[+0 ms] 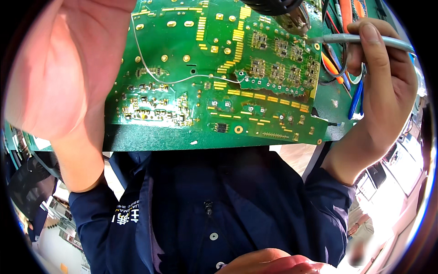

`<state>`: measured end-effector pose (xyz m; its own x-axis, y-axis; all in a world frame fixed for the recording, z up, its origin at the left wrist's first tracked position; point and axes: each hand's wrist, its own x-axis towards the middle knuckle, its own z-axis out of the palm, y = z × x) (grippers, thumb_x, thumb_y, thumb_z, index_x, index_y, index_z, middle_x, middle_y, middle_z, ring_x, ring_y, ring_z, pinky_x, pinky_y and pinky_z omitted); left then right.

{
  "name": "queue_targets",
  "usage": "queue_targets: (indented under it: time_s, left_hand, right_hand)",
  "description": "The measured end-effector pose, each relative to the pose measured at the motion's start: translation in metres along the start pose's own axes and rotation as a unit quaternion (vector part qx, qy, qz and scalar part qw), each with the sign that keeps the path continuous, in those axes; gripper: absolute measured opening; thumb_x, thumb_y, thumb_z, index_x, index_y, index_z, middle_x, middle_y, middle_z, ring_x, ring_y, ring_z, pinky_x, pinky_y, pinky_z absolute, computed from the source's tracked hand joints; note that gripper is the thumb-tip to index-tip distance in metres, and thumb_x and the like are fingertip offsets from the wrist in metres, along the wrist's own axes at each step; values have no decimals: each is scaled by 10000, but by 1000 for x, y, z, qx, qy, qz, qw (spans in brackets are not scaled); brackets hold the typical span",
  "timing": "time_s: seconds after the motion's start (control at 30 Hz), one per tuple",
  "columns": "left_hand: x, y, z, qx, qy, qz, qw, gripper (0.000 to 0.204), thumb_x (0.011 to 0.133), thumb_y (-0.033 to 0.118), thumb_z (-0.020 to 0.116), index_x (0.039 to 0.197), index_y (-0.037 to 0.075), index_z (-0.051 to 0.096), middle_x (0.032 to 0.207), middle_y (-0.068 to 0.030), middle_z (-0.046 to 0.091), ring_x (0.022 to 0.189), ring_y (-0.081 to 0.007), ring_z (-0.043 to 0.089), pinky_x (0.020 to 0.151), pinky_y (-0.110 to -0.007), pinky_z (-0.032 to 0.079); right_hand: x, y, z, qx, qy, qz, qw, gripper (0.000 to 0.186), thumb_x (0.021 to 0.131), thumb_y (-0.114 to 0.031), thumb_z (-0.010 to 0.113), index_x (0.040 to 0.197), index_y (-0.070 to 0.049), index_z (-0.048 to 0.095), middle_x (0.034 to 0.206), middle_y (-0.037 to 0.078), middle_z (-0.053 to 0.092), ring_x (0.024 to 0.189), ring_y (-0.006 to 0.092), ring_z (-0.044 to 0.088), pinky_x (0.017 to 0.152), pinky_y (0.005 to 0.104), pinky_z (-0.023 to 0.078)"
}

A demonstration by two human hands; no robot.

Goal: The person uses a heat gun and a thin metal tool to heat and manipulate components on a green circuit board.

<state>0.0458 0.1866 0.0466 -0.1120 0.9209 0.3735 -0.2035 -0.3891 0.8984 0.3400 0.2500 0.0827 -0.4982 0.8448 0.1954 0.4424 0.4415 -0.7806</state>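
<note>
A large green circuit board (214,96) with gold pads and several clusters of small components lies before me. My right hand (385,68) pinches a slim grey pointed tool (337,39) between thumb and fingers. Its tip is over the board's upper right part, close to the metal nozzle (296,22) of a black hot-air gun, which comes in from the top edge. My left hand (64,68) is raised close at the upper left, palm in view. Its fingers run out of the picture, so what they hold, if anything, is hidden. A thin pale wire (159,81) curves across the board.
Orange-handled tools (346,13), blue handles (355,100) and cables crowd the bench right of the board. Below it runs the edge of the green mat (169,137). Another person (362,228) is at the lower right, beyond my sleeve.
</note>
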Motion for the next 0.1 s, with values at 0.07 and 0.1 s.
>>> queue_targets:
  time_s: [0.07, 0.1]
  left_hand:
    - [2, -5, -3, 20, -53, 36, 998, 717, 1047, 586, 312, 1291, -25, 596, 1164, -201, 675, 860, -156, 725, 600, -177, 604]
    - [2, -6, -2, 19, -52, 36, 998, 717, 1047, 586, 312, 1291, -25, 596, 1164, -201, 675, 860, -156, 725, 600, -177, 604]
  right_hand:
    - [-1, -2, -2, 6, 0, 10, 1000, 239, 1014, -157, 607, 1085, 57, 686, 724, 53, 603, 649, 88, 528, 618, 215, 385]
    - [-2, -3, -3, 9, 1, 16, 1000, 239, 1016, -153, 601, 1083, 61, 684, 720, 56, 602, 647, 89, 527, 620, 214, 387]
